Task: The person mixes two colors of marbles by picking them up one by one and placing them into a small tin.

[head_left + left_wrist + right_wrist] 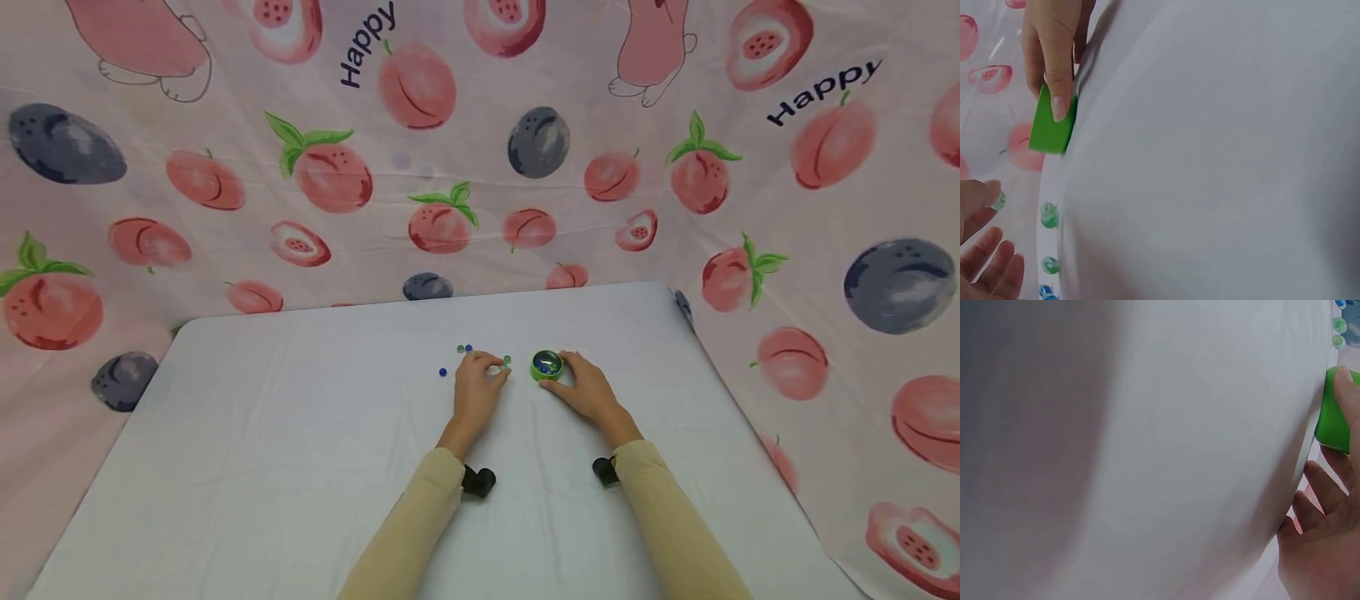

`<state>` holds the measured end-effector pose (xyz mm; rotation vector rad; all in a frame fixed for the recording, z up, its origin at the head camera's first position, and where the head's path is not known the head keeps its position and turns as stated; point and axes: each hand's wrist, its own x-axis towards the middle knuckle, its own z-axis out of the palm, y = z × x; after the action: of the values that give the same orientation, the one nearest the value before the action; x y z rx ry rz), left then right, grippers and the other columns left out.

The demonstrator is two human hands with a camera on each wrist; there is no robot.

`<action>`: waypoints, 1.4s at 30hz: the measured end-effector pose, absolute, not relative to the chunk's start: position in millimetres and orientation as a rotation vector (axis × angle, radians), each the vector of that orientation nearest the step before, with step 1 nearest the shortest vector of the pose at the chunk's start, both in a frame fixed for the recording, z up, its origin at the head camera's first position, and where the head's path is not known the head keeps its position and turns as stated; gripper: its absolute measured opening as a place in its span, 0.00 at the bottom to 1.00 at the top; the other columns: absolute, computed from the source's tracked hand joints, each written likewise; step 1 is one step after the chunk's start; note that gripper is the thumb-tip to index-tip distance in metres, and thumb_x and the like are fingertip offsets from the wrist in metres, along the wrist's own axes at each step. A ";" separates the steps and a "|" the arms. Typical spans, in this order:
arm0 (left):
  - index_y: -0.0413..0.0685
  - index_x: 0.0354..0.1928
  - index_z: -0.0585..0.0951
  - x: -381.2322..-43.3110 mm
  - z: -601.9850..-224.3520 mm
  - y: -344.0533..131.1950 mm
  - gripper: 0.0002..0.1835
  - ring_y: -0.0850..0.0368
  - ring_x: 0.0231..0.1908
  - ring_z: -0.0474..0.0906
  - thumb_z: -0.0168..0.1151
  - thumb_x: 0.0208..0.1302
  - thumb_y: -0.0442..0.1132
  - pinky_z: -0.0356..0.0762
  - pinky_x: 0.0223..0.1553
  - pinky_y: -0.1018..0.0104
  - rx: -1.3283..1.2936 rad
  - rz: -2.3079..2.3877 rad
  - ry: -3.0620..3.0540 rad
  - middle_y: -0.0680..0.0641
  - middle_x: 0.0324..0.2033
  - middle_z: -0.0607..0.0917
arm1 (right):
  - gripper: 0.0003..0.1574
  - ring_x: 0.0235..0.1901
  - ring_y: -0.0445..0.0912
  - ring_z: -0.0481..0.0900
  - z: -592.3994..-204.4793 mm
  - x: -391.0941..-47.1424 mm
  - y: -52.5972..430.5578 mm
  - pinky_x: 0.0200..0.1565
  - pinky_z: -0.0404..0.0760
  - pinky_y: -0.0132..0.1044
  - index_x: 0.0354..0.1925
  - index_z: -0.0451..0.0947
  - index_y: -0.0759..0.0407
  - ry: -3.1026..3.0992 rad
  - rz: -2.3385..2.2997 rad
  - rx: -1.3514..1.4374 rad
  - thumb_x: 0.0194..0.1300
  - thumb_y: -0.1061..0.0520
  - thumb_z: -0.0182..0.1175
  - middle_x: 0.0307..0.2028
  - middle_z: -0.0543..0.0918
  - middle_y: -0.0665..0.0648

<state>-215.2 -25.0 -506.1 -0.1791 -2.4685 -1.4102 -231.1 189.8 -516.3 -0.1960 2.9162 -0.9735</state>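
My left hand pinches a clear green marble between thumb and finger, lifted off the table. Just past its fingertips, another green marble lies on the white cloth. My right hand grips a small round green cup from its right side, thumb at the near wall and fingers behind. The cup stands upright on the table, and several blue marbles show inside it. Left of the left hand are a second green marble, a blue one beside it and a further blue marble.
A white-covered table spreads under both arms. Behind it and along the sides hangs a pink fruit-print curtain. Each wrist carries a small black camera.
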 end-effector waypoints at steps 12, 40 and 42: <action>0.33 0.43 0.89 -222.4 -494.1 -9.5 0.08 0.40 0.52 0.82 0.74 0.65 0.31 0.80 0.57 0.46 -0.209 -1.465 -2.483 0.38 0.47 0.84 | 0.46 0.78 0.66 0.59 -516.9 -228.6 189.5 0.77 0.60 0.60 0.74 0.67 0.69 2.923 -0.988 -0.200 0.71 0.44 0.70 0.74 0.71 0.70; 0.34 0.42 0.89 -230.8 -515.3 29.1 0.08 0.43 0.48 0.83 0.75 0.63 0.30 0.82 0.53 0.51 -0.316 -1.437 -2.499 0.39 0.46 0.84 | 0.48 0.78 0.66 0.60 -517.8 -227.2 189.7 0.77 0.60 0.61 0.75 0.66 0.70 2.933 -1.003 -0.234 0.71 0.44 0.69 0.75 0.69 0.72; 0.33 0.42 0.89 -229.9 -517.4 28.7 0.08 0.43 0.47 0.83 0.76 0.63 0.30 0.82 0.52 0.52 -0.319 -1.432 -2.489 0.39 0.45 0.84 | 0.48 0.78 0.66 0.60 -517.9 -227.1 190.0 0.77 0.60 0.61 0.75 0.66 0.70 2.935 -1.000 -0.233 0.71 0.44 0.69 0.75 0.69 0.72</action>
<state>-229.9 28.7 -517.4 -0.3188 -2.4888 -1.4319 -227.1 190.0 -517.9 -0.2327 2.9353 -0.9996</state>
